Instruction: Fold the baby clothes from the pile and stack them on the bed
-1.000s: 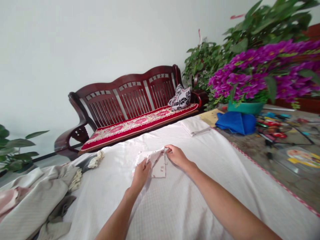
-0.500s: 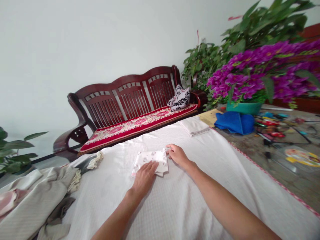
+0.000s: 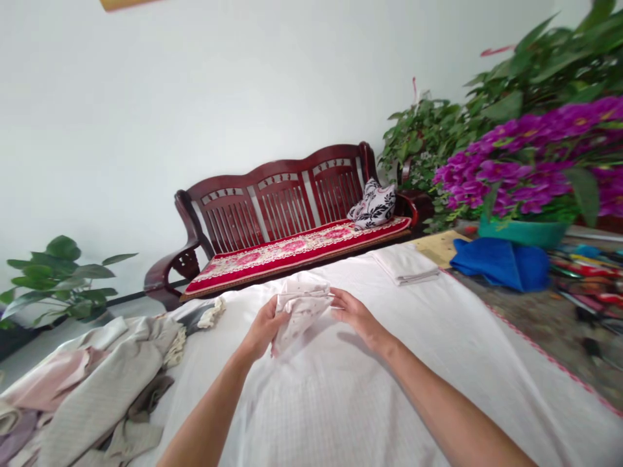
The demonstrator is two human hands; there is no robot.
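Note:
Between my hands is a folded white cloth garment (image 3: pixel 302 308) with small dark print, raised off the white sheet (image 3: pixel 311 402) and tilted. My left hand (image 3: pixel 265 327) grips its left edge, thumb on the near face and fingers behind. At its right edge, my right hand (image 3: pixel 357 316) closes on the cloth, with fingertips partly hidden behind it. Farther back on the sheet lies a neatly folded white cloth (image 3: pixel 406 264).
A heap of grey and pink clothes (image 3: pixel 102 376) lies at the left. Right of the sheet are a blue cloth (image 3: pixel 501 263), purple flowers in a green pot (image 3: pixel 523 230) and scattered small items. A wooden bench (image 3: pixel 287 207) stands behind.
The printed garment lay flat under my left hand; now both hands hold it up off the sheet, tilted. The view has turned slightly left.

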